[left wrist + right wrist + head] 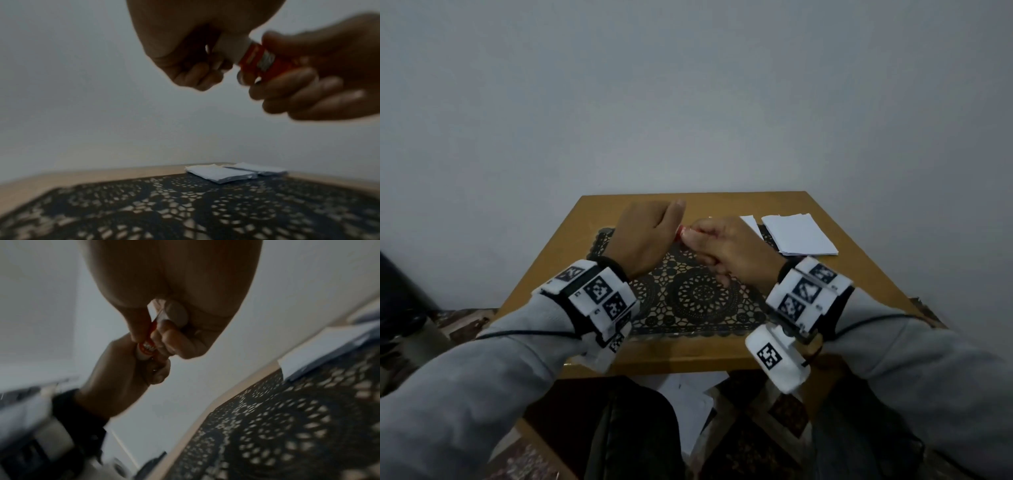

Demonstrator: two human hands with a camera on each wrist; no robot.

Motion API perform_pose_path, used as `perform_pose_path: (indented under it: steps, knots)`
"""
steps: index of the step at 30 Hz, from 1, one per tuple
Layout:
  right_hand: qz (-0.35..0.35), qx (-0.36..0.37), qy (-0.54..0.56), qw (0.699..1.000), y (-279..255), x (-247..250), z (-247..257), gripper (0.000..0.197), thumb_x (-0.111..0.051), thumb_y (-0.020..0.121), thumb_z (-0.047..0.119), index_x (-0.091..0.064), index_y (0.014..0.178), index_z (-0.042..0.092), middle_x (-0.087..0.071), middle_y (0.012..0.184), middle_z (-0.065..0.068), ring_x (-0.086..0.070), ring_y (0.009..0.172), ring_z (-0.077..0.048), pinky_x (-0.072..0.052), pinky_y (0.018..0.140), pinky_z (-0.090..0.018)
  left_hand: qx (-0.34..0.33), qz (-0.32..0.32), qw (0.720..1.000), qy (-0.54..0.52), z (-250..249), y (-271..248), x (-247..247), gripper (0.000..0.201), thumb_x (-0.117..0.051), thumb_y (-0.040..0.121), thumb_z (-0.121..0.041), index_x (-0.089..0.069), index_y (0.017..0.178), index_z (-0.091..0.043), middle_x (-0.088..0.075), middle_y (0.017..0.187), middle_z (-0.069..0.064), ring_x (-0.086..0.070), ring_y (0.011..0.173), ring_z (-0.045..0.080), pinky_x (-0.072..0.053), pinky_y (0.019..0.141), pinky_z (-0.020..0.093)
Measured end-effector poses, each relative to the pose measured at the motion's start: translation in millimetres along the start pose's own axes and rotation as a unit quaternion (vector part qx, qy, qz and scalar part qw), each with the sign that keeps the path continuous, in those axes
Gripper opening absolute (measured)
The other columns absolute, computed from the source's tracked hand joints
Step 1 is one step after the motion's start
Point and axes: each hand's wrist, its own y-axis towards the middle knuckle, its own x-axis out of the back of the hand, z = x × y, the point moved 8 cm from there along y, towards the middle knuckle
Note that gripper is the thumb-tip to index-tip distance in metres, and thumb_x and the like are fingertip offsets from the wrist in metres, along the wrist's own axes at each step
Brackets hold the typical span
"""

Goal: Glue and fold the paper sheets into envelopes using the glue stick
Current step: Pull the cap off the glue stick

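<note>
Your fingers (298, 91) on both hands curl round one thing: your right hand (732, 250) wraps the red barrel of the red-and-white plastic glue stick (257, 60), your left hand (647, 236) pinches its white end, likely to work the cap. You hold it above the black lace mat (688, 298), so the folded white paper sheets (799, 234) stay clear by the wooden table's (835, 260) far right edge.

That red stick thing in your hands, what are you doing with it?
It is a glue stick. The right hand grips the red tube, and the left hand grips the white end, probably the cap. Both hold it in the air above the dark lace mat on the table. Stacks of white paper lie at the far right of the table, not in use yet. No sheet is being glued right now.
</note>
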Motion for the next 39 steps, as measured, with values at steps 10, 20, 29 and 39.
perform_pose_path:
  steps: [10,20,29,39]
  knots:
    - [-0.112,0.166,-0.309,0.93,2,10,33,0.031,-0.054,0.092,0.039,-0.065,0.101,0.011,-0.059,0.078,0.006,-0.051,0.065,-0.011,-0.034,0.058,-0.013,0.099,0.071,0.99,0.073,4,14,4,0.029,-0.036,0.101,-0.021,-0.057,0.101,-0.002,-0.06,0.087,0.017,-0.056,0.083,0.029,-0.026,0.06,0.027]
    - [-0.019,0.035,-0.104,0.994,-8,3,9,0.032,-0.052,0.099,0.03,-0.063,0.087,0.002,-0.052,0.064,0.001,-0.043,0.05,-0.011,-0.037,0.05,-0.027,-0.043,-0.011,0.999,-0.014,-2,7,-6,0.054,-0.04,0.094,-0.031,-0.029,0.042,-0.022,-0.027,0.04,-0.007,-0.025,0.037,0.012,-0.016,0.042,0.022]
    - [0.047,-0.11,0.188,0.975,-12,-7,-6,0.027,-0.048,0.101,0.032,-0.057,0.099,0.007,-0.037,0.059,0.0,-0.025,0.039,-0.006,-0.021,0.034,-0.017,-0.047,-0.043,0.998,-0.029,-10,4,-2,0.055,-0.041,0.094,-0.027,-0.027,0.041,-0.023,-0.03,0.034,-0.007,-0.028,0.035,0.009,-0.017,0.041,0.017]
    - [-0.124,0.018,-0.111,0.986,9,19,31,0.032,-0.054,0.097,0.031,-0.055,0.067,0.02,-0.043,0.05,0.011,-0.036,0.041,-0.004,-0.024,0.042,-0.014,0.109,0.004,0.991,0.075,17,40,11,0.03,-0.049,0.091,-0.014,-0.053,0.069,0.005,-0.055,0.065,0.024,-0.052,0.062,0.028,-0.038,0.061,0.042]
